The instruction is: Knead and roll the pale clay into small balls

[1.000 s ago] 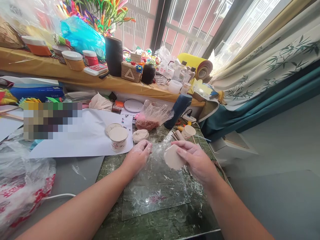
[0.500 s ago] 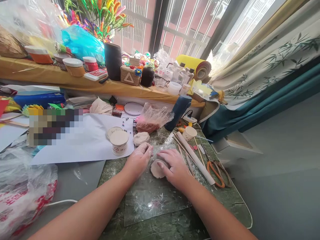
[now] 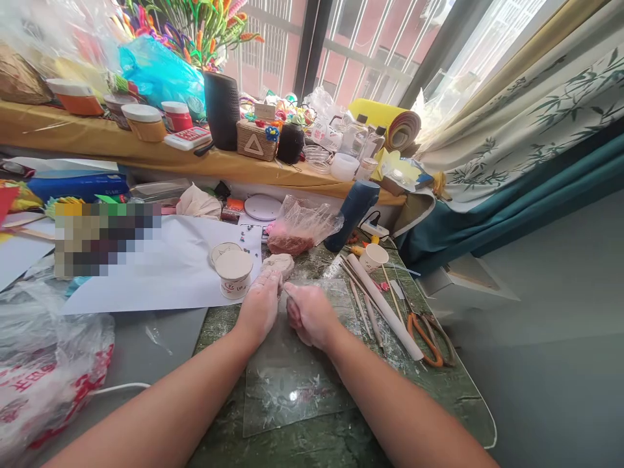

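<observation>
My left hand (image 3: 262, 302) is closed, with its fingertips up against the near side of a pale lump of clay (image 3: 279, 264). Whatever its fingers pinch is hidden. My right hand (image 3: 312, 315) is curled into a fist beside it, thumb pointing towards the left fingertips, and I cannot see what is inside. Both hands are dusted with white and hover over a clear sheet (image 3: 292, 403) smeared with pale residue. The round clay disc no longer shows. To the left, a flat clay round (image 3: 233, 265) rests on top of a printed paper cup (image 3: 234, 286).
On the right lie a pale rolling rod (image 3: 385, 305), thin sticks, orange-handled scissors (image 3: 425, 341) and another paper cup (image 3: 374, 257). Behind stand a bagged reddish-brown block (image 3: 291, 243) and a dark blue cylinder (image 3: 351, 216). White paper (image 3: 146, 279) covers the left side.
My right hand has left the sheet, moved left and curled into a fist. The clay disc that lay under it has gone from sight. My left hand has shifted slightly left.
</observation>
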A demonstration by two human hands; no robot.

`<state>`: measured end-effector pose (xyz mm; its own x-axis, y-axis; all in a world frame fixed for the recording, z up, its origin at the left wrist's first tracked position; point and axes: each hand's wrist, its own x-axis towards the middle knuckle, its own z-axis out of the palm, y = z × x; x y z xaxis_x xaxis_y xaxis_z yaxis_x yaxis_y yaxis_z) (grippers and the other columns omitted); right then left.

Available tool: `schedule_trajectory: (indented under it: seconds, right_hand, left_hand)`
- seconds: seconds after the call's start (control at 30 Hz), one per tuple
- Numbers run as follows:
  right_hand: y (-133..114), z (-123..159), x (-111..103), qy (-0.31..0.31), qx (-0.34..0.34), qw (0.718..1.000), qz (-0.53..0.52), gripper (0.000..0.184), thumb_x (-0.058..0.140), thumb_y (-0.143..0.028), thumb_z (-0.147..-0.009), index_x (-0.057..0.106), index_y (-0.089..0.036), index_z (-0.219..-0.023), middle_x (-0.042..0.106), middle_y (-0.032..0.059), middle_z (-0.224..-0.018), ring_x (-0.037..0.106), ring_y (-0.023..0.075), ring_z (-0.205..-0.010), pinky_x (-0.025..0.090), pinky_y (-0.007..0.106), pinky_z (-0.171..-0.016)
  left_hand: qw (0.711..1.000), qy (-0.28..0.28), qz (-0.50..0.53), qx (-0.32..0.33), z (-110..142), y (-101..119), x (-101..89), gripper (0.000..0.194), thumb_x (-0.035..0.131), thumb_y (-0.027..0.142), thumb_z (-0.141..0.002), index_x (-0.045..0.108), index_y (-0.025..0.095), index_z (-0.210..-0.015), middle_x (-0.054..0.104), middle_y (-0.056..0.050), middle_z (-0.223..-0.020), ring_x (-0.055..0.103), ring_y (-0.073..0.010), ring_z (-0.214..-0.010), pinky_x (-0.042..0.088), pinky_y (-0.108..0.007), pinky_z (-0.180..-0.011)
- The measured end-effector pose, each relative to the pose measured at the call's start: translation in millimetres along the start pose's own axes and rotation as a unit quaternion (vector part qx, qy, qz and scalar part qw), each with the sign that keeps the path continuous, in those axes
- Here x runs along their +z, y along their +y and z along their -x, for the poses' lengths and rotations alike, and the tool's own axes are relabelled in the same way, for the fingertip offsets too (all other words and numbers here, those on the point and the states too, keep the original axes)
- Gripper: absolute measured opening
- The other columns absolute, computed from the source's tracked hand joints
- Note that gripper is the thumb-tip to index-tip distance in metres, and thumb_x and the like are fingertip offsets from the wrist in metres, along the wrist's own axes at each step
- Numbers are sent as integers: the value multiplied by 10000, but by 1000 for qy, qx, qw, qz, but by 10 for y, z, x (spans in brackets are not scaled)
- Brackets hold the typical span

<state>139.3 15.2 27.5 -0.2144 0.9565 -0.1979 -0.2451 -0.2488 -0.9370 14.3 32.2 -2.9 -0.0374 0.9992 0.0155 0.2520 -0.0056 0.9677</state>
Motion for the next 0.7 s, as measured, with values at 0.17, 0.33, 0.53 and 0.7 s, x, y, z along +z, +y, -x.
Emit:
schedule_trajectory:
  seconds: [0.17,0.33,0.53,0.7]
  right_hand:
    - [-26,-40,34,-19,-24,999,-26,605,660,-539,-845,409,-222,-394,333,-73,-339,247,60,-329,213,251,-399]
    - [70,-44,27,-51,10,999,-13,581,772,-525,-743,420,-213,-401,326,-77,-360,224,56,-359,149,256,-404]
    - [168,14,8,-74,19,996,-40,617,678,-578,-798,336,-234,-417,255,-87,-393,191,67,-385,151,261,-419]
    - [55,147,30,-119,4,993,-20,540,736,-569,-723,411,-215,-476,327,-71,-479,233,73,-462,177,251,-455]
  left_hand:
    - [1000,5,6,2,-1,-23,-3,330,347,364,-976,459,237,-692,579,-36,-755,557,-221,-816,458,-351,-864]
    - [998,21,54,-19,0,-24,11,297,402,348,-970,521,227,-726,608,-39,-776,561,-214,-797,453,-341,-826]
    - [996,14,71,-50,-7,-18,34,322,353,333,-1002,439,233,-707,469,16,-666,457,-177,-643,403,-321,-687]
    - [997,6,74,-36,-15,-26,39,307,383,312,-996,462,229,-712,476,12,-679,443,-174,-645,388,-315,-676]
